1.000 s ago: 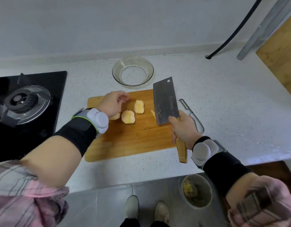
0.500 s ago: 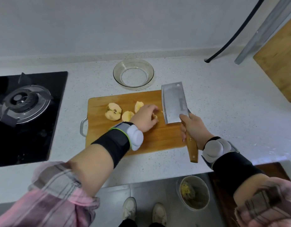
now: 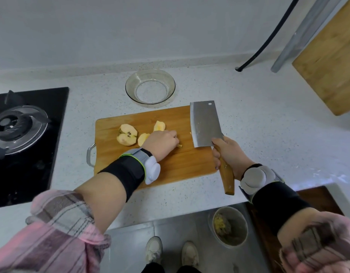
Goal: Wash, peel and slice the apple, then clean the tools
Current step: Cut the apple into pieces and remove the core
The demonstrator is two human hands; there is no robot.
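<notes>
On the wooden cutting board (image 3: 170,164) lie a peeled apple half (image 3: 127,134), cut face up with seeds showing, and two smaller peeled pieces (image 3: 159,126) (image 3: 143,139). My left hand (image 3: 162,142) is curled over a small apple scrap (image 3: 179,145) in the board's middle; its fingertips are hidden. My right hand (image 3: 228,152) grips the wooden handle of a cleaver (image 3: 205,125), whose blade lies over the board's right end, tip pointing away from me.
An empty glass bowl (image 3: 150,89) stands behind the board. A black gas stove (image 3: 20,131) fills the left. A second wooden board (image 3: 327,60) leans at the far right. On the floor below the counter edge stands a bin (image 3: 230,226) with peelings.
My left hand left the apple half at the board's left and moved right to the scrap near the cleaver. The cleaver shifted a little to the right.
</notes>
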